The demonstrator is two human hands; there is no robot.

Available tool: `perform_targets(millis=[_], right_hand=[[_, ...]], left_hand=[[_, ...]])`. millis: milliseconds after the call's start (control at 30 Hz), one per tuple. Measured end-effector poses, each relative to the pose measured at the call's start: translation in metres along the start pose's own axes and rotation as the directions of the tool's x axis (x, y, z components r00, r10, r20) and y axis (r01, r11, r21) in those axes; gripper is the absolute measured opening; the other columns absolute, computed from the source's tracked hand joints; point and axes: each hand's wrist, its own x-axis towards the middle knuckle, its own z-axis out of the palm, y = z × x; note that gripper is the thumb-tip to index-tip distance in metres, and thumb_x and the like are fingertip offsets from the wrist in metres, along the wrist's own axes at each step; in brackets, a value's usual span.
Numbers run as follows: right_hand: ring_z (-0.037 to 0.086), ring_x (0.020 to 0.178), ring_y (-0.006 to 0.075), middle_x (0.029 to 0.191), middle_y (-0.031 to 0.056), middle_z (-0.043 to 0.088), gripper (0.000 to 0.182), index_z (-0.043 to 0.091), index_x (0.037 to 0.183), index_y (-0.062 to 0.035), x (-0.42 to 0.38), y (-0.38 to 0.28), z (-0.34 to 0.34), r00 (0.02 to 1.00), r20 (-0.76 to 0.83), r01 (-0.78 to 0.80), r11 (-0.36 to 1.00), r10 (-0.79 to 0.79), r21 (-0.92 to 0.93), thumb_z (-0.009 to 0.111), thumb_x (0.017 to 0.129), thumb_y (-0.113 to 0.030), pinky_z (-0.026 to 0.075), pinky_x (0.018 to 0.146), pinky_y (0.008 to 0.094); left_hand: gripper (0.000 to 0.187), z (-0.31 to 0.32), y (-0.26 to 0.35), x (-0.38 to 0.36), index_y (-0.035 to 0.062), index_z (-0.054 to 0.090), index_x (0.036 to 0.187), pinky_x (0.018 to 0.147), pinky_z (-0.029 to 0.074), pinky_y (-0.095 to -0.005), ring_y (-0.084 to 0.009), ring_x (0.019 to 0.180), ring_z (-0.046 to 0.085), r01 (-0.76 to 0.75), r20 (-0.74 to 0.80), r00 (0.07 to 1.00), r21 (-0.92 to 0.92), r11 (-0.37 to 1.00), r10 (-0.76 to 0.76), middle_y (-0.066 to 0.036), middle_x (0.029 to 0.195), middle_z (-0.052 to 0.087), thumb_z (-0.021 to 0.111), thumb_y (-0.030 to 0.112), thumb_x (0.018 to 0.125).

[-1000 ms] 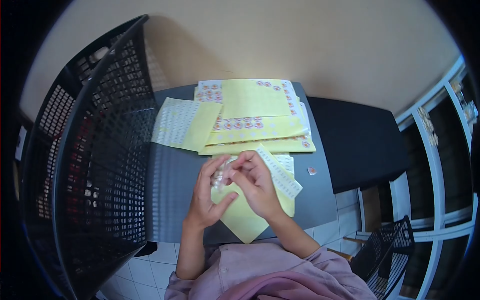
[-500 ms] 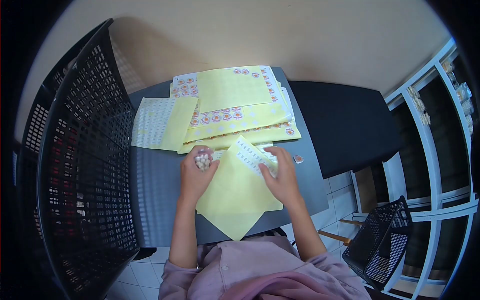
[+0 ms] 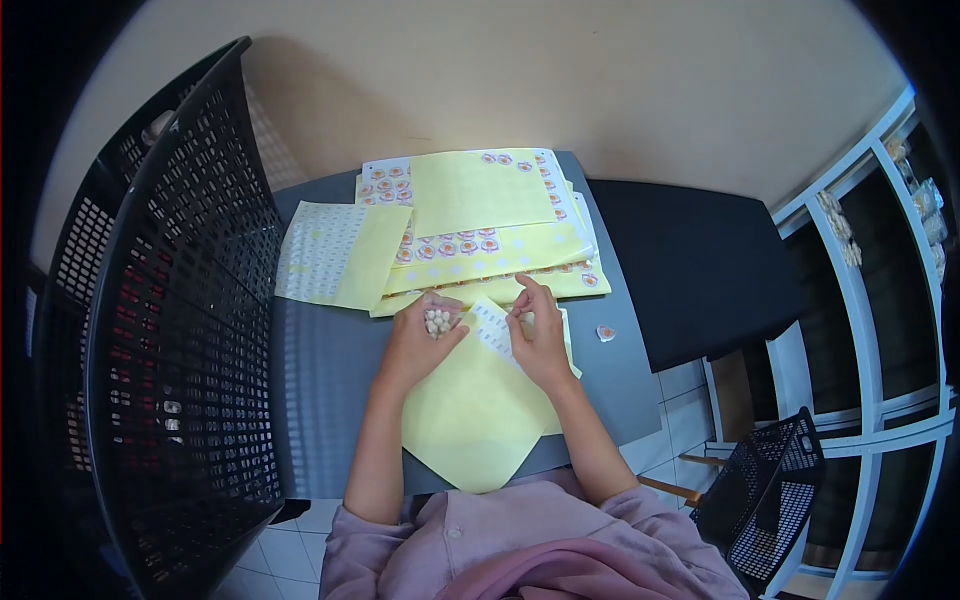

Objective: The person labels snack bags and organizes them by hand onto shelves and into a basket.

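Note:
My left hand (image 3: 415, 345) is cupped around a cluster of small white rounded pieces (image 3: 438, 322), over the left edge of a yellow sheet. That yellow sheet (image 3: 475, 415) lies turned cornerwise in front of me, its near corner reaching over the table's edge. Near its far corner, a white printed strip (image 3: 492, 328) with rows of small marks shows between my hands. Above the sheet's right side is my right hand (image 3: 540, 340), its thumb and index finger apart and curved. A whitish spot shows within its fingers, too small to identify.
Yellow and white sheets with orange-and-pink round prints (image 3: 480, 245) are stacked at the back. A printed sheet (image 3: 325, 250) lies left. One small cut-out (image 3: 606, 333) sits right. A tall black crate (image 3: 190, 300) stands left, a black-covered surface (image 3: 690, 270) right, a black basket (image 3: 765, 490) lower right.
The view has shifted slightly. My hands have come closer together, the right one turning with its index finger raised. The left hand still holds the white pieces.

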Motion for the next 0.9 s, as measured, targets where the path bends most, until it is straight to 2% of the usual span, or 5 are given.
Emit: perform_targets(millis=[133, 267, 367, 633, 900], right_hand=[[0.053, 0.078, 0.0184, 0.084, 0.0088, 0.048, 0.042, 0.047, 0.109, -0.0019, 0.003, -0.003, -0.007, 0.988, -0.063, 0.145, 0.987, -0.141, 0.066, 0.054, 0.069, 0.010, 0.042, 0.069, 0.0294], [0.053, 0.079, 0.0189, 0.084, 0.0080, 0.050, 0.022, 0.059, 0.086, -0.0040, 0.003, -0.005, -0.008, 0.987, -0.084, 0.143, 0.984, -0.134, 0.105, 0.058, 0.067, 0.008, 0.041, 0.070, 0.0305], [0.052, 0.085, 0.0195, 0.086, 0.0032, 0.054, 0.016, 0.063, 0.077, -0.0103, -0.002, -0.008, -0.005, 0.924, -0.067, 0.347, 0.900, -0.376, -0.265, 0.064, 0.065, 0.000, 0.034, 0.075, 0.0329], [0.053, 0.084, 0.0166, 0.080, -0.0011, 0.059, 0.017, 0.063, 0.078, -0.0125, -0.007, -0.023, 0.005, 0.902, -0.029, 0.399, 0.857, -0.431, -0.326, 0.071, 0.063, -0.014, 0.033, 0.076, 0.0310], [0.055, 0.085, 0.0160, 0.080, 0.0000, 0.060, 0.018, 0.063, 0.077, -0.0125, -0.009, -0.016, 0.007, 0.911, -0.041, 0.384, 0.881, -0.410, -0.275, 0.073, 0.062, -0.018, 0.033, 0.078, 0.0306]], left_hand=[[0.036, -0.003, 0.000, -0.001, -0.0013, 0.057, 0.092, 0.075, 0.047, -0.0303, -0.0197, 0.083, 0.060, -0.016, 0.014, 1.000, 0.009, 1.000, 0.016, -0.012, 0.090, 0.062, 0.072, 0.019, 0.066], [0.038, -0.002, 0.003, -0.003, -0.0032, 0.056, 0.090, 0.070, 0.047, -0.0294, -0.0175, 0.077, 0.058, 0.128, 0.041, 0.991, -0.005, 0.992, -0.128, -0.012, 0.085, 0.061, 0.073, 0.021, 0.065], [0.036, 0.000, 0.000, -0.003, -0.0033, 0.056, 0.087, 0.065, 0.046, -0.0286, -0.0152, 0.072, 0.056, 0.137, 0.013, 0.991, -0.065, 0.988, -0.137, -0.010, 0.079, 0.060, 0.073, 0.020, 0.065], [0.032, -0.001, 0.006, -0.008, -0.0030, 0.055, 0.084, 0.057, 0.044, -0.0244, -0.0103, 0.066, 0.053, 0.172, 0.006, 0.984, -0.252, 0.952, -0.176, -0.006, 0.074, 0.057, 0.072, 0.016, 0.065], [0.045, 0.002, -0.015, -0.005, -0.0030, 0.048, 0.100, 0.062, 0.048, -0.0242, -0.0119, 0.076, 0.055, 0.083, 0.029, 0.997, -0.340, 0.937, -0.077, -0.009, 0.086, 0.057, 0.072, 0.014, 0.066]])
